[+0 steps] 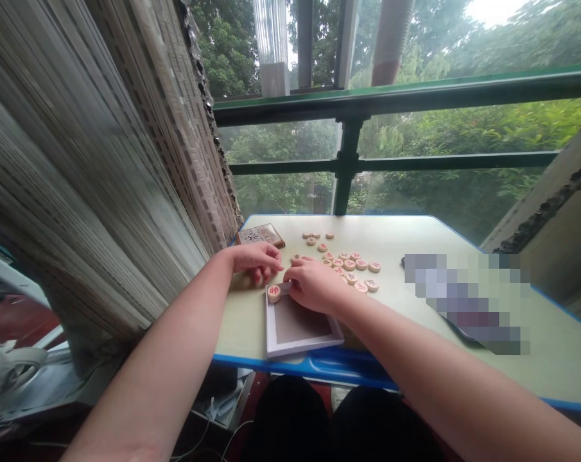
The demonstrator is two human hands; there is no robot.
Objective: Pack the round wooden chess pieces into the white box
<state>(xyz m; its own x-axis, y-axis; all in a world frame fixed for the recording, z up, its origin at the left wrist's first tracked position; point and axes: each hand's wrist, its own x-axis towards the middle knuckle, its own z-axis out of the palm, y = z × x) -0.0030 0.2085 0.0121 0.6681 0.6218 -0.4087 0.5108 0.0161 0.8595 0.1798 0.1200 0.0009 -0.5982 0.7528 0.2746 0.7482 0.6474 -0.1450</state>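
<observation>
Round pieces (349, 264) lie mostly loose on the surface (391, 234), with only a corner piece (273, 292) seen set inside the box (304, 349), while your left hand (258, 260) and right hand (318, 284) are apart from each other, and whether they grip anything I cannot tell.

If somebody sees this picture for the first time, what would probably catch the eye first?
Probably the right hand, over the far edge of the open box, and the left hand, just past its far left corner. Then a round piece with a red character in that corner, and more pieces scattered on the table. A pixelated patch stands out at right.
</observation>
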